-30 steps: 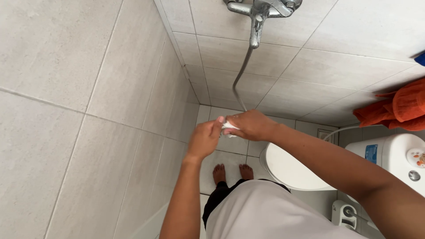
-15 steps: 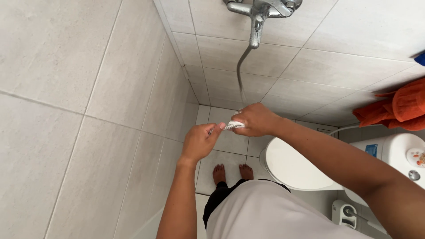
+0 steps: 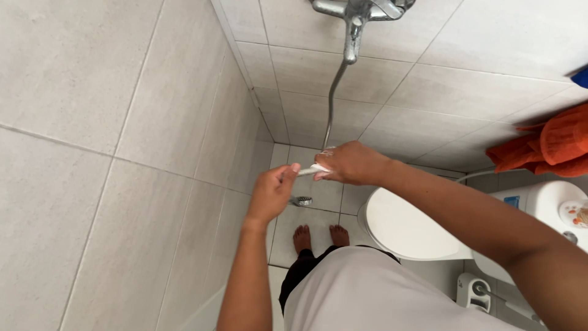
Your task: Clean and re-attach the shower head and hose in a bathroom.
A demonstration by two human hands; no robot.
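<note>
My left hand (image 3: 272, 193) and my right hand (image 3: 352, 162) are raised in front of a tiled shower corner. A thin white strip (image 3: 311, 170) runs between them. The left thumb and fingers pinch one end, and the right fist closes over the other. A metal shower hose (image 3: 331, 98) hangs from the chrome tap (image 3: 358, 12) down to my right hand, where its lower end is hidden. A small metal fitting (image 3: 301, 200) shows just right of my left palm; I cannot tell what holds it.
A white toilet bowl (image 3: 398, 236) and its cistern (image 3: 539, 211) stand at the right, under an orange cloth (image 3: 545, 150) on the wall. Grey tiled walls close in at the left and ahead. My bare feet (image 3: 318, 236) stand on the tiled floor.
My hands have drawn slightly apart, stretching the white strip out between them. The left hand has dropped a little, and the metal fitting now shows beside it.
</note>
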